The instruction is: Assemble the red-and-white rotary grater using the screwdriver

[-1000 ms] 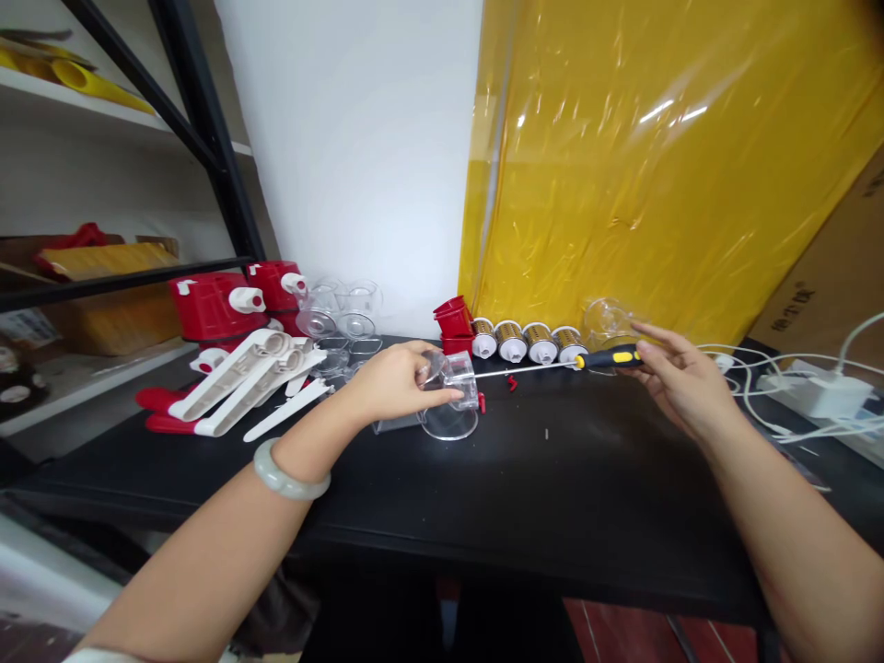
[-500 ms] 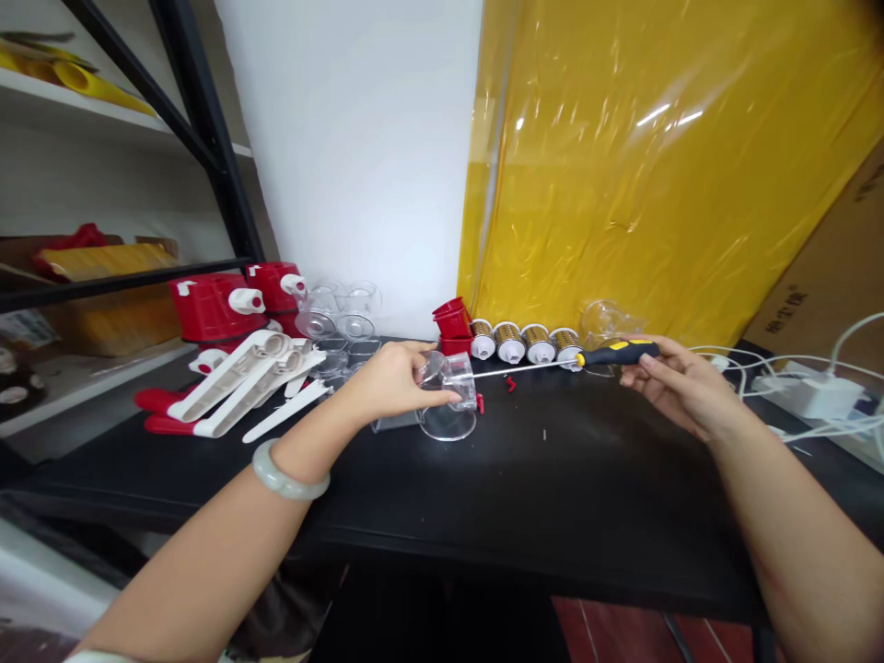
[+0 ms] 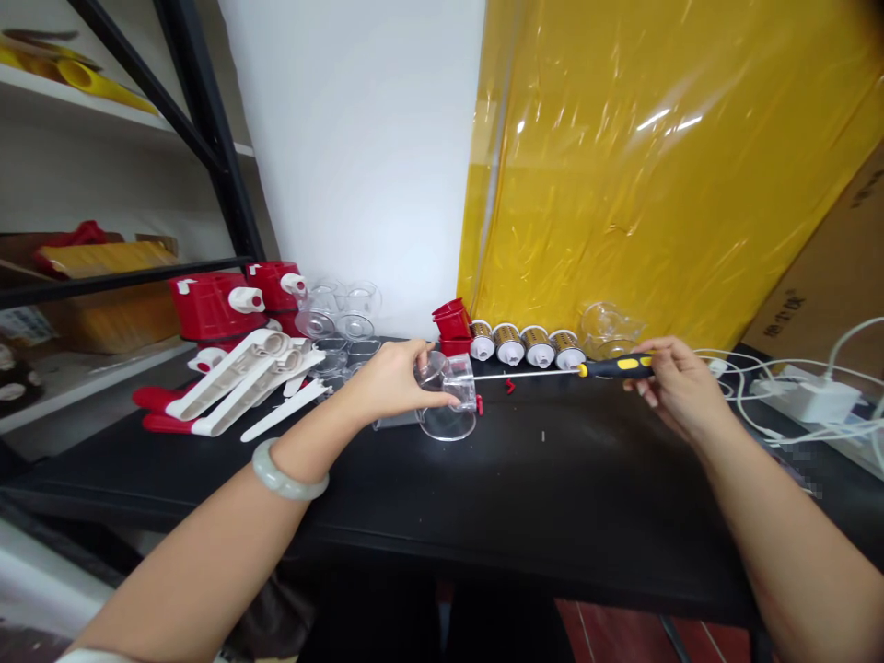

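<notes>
My left hand (image 3: 397, 379) is closed round a clear plastic grater housing (image 3: 448, 419), which lies on the black table. In my right hand (image 3: 680, 387) is a screwdriver (image 3: 614, 367) with a black and yellow handle, held by the handle's end. Its long shaft runs left, level with the table, and the tip reaches the open side tube of the housing. Whether the tip touches anything inside cannot be made out. A small red piece (image 3: 479, 403) sits by the tube's mouth, and another red bit (image 3: 509, 386) lies just beyond the shaft.
Behind stand several metal grater drums (image 3: 509, 343) and red hoppers (image 3: 452, 322). White handles with red grips (image 3: 227, 382), red bases (image 3: 219, 308) and clear housings (image 3: 355, 313) crowd the left. White cables (image 3: 766, 391) and a power adapter (image 3: 825, 394) lie at the right.
My right hand has shifted slightly, lowering the screwdriver's handle so that the shaft is more level. My left hand and the clear housing have hardly moved.
</notes>
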`<state>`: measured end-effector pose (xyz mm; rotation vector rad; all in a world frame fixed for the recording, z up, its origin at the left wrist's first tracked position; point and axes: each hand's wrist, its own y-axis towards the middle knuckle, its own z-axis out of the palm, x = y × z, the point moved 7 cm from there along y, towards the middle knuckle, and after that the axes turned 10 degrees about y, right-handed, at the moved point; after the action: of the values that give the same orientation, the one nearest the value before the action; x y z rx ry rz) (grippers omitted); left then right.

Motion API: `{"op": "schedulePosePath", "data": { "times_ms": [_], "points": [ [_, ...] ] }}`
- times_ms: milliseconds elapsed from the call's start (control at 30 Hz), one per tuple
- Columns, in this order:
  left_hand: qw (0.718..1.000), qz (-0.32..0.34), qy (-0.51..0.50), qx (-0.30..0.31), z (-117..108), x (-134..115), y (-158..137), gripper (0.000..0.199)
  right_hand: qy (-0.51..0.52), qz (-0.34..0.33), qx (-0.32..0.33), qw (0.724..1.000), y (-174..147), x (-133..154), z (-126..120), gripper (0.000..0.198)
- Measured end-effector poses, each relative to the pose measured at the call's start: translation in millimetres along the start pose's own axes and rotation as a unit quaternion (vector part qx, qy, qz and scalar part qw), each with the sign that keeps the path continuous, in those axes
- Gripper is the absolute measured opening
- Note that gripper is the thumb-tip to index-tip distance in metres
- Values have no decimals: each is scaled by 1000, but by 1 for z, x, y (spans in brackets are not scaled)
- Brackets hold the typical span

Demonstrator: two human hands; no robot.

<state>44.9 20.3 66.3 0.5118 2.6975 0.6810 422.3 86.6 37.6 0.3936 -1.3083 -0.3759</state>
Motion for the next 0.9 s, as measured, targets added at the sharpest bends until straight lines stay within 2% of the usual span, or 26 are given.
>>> {"op": "schedulePosePath", "data": {
  "times_ms": [167, 233, 300, 367, 500, 633, 700, 800, 900],
  "points": [
    [999, -31, -28, 6, 1, 4, -2, 69, 51, 80, 67, 993, -3, 5, 0, 46],
    [998, -35, -46, 8, 2, 5, -2, 72, 40, 104, 88, 990, -5, 7, -1, 52],
    [998, -28, -61, 12, 3, 5, -2, 77, 19, 111, 102, 988, -6, 8, -1, 46],
    [998, -14, -60, 19, 4, 4, -2, 81, -6, 108, 101, 989, -4, 4, -1, 35],
    [999, 22, -33, 29, 4, 0, -1, 80, -72, 96, 43, 992, 1, -10, -4, 55],
    [998, 57, -16, 22, 3, -4, -1, 66, -80, 29, -8, 996, 4, -7, -2, 47],
    [998, 62, -19, 23, 3, -5, -1, 64, -75, 5, -28, 997, 2, -2, -2, 45],
    [997, 66, -21, 23, 4, -6, -1, 64, -58, 13, -25, 998, 0, 2, -3, 43],
    [997, 67, -22, 21, 4, -6, -1, 63, 11, 39, 26, 999, -1, 5, 0, 45]
  ]
}}
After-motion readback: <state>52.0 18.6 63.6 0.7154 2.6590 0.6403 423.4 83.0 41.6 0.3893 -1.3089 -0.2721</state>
